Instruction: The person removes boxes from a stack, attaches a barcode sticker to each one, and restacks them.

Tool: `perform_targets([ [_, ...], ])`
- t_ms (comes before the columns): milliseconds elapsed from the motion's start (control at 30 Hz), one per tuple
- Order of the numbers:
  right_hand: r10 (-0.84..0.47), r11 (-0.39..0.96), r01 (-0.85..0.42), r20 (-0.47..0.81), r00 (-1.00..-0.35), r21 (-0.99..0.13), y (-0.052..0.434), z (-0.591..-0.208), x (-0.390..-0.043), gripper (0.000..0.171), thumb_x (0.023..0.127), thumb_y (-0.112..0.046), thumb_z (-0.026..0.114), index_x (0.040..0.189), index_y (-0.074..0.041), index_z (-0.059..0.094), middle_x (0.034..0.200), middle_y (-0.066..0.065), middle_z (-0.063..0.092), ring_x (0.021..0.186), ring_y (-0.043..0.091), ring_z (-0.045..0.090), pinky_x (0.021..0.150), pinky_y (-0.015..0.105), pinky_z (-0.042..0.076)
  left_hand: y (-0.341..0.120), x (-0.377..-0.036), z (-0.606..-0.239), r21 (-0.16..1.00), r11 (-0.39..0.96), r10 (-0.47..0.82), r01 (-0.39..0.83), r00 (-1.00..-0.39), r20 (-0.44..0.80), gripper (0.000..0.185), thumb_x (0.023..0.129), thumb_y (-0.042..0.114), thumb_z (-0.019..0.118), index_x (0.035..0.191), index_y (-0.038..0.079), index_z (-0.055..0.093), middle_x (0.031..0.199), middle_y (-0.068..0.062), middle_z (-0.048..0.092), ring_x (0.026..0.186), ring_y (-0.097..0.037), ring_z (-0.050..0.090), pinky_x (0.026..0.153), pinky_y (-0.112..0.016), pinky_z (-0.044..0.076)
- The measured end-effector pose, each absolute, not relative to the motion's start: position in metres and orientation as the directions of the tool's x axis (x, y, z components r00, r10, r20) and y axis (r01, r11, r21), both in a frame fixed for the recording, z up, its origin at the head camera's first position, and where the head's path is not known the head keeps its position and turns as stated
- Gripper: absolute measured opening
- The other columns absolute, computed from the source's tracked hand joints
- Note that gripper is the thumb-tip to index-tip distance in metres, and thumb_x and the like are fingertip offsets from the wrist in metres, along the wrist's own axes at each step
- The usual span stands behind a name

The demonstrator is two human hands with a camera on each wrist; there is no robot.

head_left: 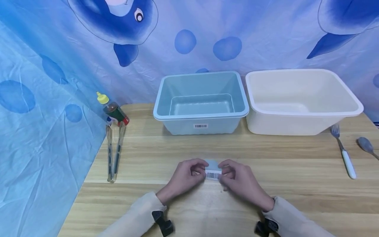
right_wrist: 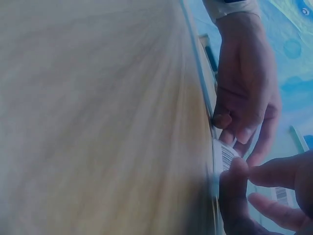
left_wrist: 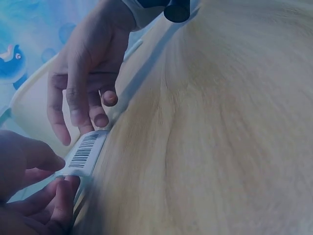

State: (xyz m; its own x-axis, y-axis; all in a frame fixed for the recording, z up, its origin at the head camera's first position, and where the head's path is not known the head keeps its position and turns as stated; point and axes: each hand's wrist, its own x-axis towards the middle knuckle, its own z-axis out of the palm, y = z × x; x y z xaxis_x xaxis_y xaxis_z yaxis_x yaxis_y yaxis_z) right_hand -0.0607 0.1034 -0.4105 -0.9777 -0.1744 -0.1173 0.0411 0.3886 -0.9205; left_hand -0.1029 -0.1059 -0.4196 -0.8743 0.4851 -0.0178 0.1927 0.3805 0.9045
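A small pale blue item with a white barcode label point(head_left: 213, 173) lies low over the wooden table point(head_left: 266, 154), in front of me at the centre. My left hand point(head_left: 201, 171) pinches its left end and my right hand point(head_left: 224, 173) pinches its right end, fingers curled on it. In the left wrist view the barcode label point(left_wrist: 85, 152) sits between my left hand point(left_wrist: 49, 176) below and my right hand point(left_wrist: 83, 117) above. The right wrist view shows the label point(right_wrist: 227, 156) edge-on between my right hand point(right_wrist: 239, 171) and my left hand point(right_wrist: 234, 129).
A light blue tub point(head_left: 201, 113) and a white tub point(head_left: 299, 112) stand side by side at the back. A small sauce bottle point(head_left: 113, 110) and metal tongs point(head_left: 113, 154) lie at the left. A fork point(head_left: 343, 151) and a spoon point(head_left: 365, 144) lie at the right. Blue cloth hangs behind.
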Motion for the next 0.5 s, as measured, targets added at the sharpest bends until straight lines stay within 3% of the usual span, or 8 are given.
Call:
perform_targets([
  [300,-0.17,0.409,0.001,-0.077,-0.982,-0.913,0.1036,-0.4136,-0.0625,0.024,0.081,-0.004,0.073,0.104,-0.002,0.065,0.088,0.011,0.072,0.069,0.012,0.07,0.058,0.021,0.056,-0.1019,-0.1001,-0.4175,0.942,0.32,0.493,0.102,-0.867,-0.074,0.039,0.076,-0.002,0.076,0.113,0.0,0.066,0.093,-0.013,0.072,0.081,-0.013,0.067,0.069,-0.019,0.057],
  [500,-0.149,0.329,-0.007,-0.045,-0.988,-0.944,0.1041,-0.4102,-0.0618,0.02,0.08,-0.003,0.074,0.099,-0.002,0.068,0.08,0.01,0.067,0.061,0.015,0.066,0.053,0.026,0.056,-0.0996,-0.0985,-0.4174,0.971,0.238,0.473,0.028,-0.876,-0.091,0.039,0.075,-0.008,0.074,0.112,-0.002,0.066,0.095,-0.018,0.069,0.082,-0.014,0.065,0.072,-0.019,0.057],
])
